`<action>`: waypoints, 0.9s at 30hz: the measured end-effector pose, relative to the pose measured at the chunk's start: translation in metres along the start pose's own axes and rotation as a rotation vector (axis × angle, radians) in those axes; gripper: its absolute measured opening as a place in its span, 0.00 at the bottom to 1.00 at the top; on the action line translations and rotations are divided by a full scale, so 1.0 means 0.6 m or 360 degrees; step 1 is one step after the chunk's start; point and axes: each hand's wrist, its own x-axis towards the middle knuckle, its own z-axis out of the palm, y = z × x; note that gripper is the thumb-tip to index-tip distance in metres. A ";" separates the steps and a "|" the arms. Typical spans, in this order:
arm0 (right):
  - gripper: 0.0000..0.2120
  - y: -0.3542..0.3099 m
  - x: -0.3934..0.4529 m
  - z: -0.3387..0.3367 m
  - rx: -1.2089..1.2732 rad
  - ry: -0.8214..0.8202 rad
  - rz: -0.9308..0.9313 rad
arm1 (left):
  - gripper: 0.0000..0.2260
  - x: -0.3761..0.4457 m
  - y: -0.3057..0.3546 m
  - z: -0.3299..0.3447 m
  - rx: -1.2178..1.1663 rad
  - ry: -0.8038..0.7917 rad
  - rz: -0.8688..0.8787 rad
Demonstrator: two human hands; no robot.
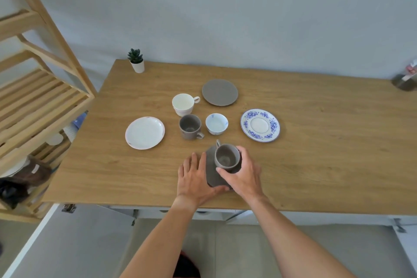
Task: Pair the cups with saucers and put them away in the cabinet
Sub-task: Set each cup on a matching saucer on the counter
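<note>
We have one view only, from a wide-angle camera worn on the head, looking forward and steeply down over the near edge of the table (316, 153). It sits close above that edge (lines bend toward the corners). Beyond the table's far edge we face a wall (225, 7).

No legible text anywhere — cups, saucers, table all unmarked, no labels readable
</note>
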 end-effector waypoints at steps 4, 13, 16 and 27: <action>0.34 0.009 -0.005 -0.007 0.0020 0.0002 0.0014 | 0.57 0.004 0.005 -0.002 -0.0003 -0.0026 0.0014; 0.36 0.031 -0.016 -0.025 0.0008 -0.0113 -0.0077 | 0.49 0.013 -0.040 -0.017 0.0018 0.0065 0.0279; 0.31 0.049 0.001 -0.045 0.0048 0.0065 -0.0016 | 0.30 0.026 -0.080 -0.032 -0.0192 0.0143 0.0376; 0.34 0.004 0.172 -0.054 -0.0219 0.0082 0.0604 | 0.35 0.127 -0.117 -0.116 -0.0784 0.0502 0.0045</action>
